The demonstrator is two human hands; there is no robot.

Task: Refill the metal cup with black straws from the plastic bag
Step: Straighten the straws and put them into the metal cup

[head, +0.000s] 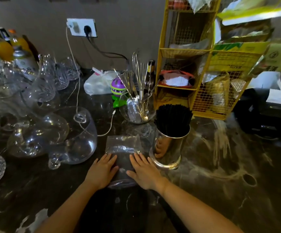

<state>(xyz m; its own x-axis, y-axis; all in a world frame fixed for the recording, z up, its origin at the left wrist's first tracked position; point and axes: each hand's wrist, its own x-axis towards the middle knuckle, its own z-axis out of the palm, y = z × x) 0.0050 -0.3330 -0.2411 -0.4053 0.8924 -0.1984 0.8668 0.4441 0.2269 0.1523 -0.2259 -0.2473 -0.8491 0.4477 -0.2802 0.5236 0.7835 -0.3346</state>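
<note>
A shiny metal cup (168,148) stands on the dark marble counter, packed with upright black straws (173,118). Just left of it a clear plastic bag (123,143) lies flat on the counter and looks empty. My left hand (102,170) rests palm down on the bag's near left part, fingers spread. Pressed flat on the bag's near right part is my right hand (144,172), close beside the cup's base. Neither hand grips anything.
Several glass jugs and goblets (55,132) crowd the left side. A round glass bowl (136,108) with a whisk and spoons stands behind the bag, beside a white charging cable (109,125). A yellow wire rack (195,64) rises behind the cup. A black machine (264,115) sits at right.
</note>
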